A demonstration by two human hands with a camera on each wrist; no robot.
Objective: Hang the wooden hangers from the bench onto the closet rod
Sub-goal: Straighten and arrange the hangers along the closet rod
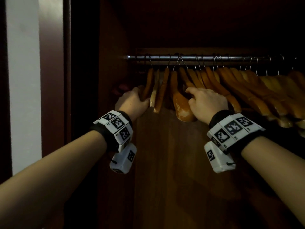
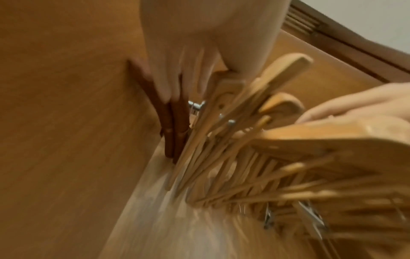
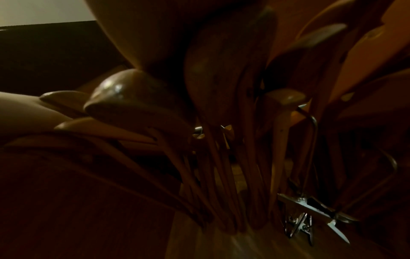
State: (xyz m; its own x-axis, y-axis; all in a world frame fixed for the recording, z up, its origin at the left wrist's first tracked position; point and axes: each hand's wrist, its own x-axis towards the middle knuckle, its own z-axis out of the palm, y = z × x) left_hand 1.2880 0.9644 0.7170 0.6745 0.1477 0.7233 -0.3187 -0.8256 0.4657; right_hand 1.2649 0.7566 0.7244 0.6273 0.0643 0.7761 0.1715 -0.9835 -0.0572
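Observation:
A metal closet rod (image 1: 206, 57) carries several wooden hangers (image 1: 231, 83) on wire hooks. My left hand (image 1: 140, 96) grips the lower end of the leftmost light hanger (image 1: 147, 86). In the left wrist view its fingers (image 2: 177, 78) lie between two dark red hangers (image 2: 175, 122) and the pale ones (image 2: 224, 98), with the thumb over a pale end. My right hand (image 1: 192, 98) curls over the shoulder of a glossy hanger (image 1: 181, 104) in the middle of the row. The right wrist view is dark and shows rounded hanger ends (image 3: 133, 91) under the palm (image 3: 155, 35).
The closet's wooden side wall (image 1: 113, 47) stands close on the left, its back panel (image 1: 173, 154) below the hangers. A dark door frame (image 1: 67, 63) and a white wall (image 1: 23, 80) lie further left. Metal clips (image 3: 310, 210) dangle from some hangers.

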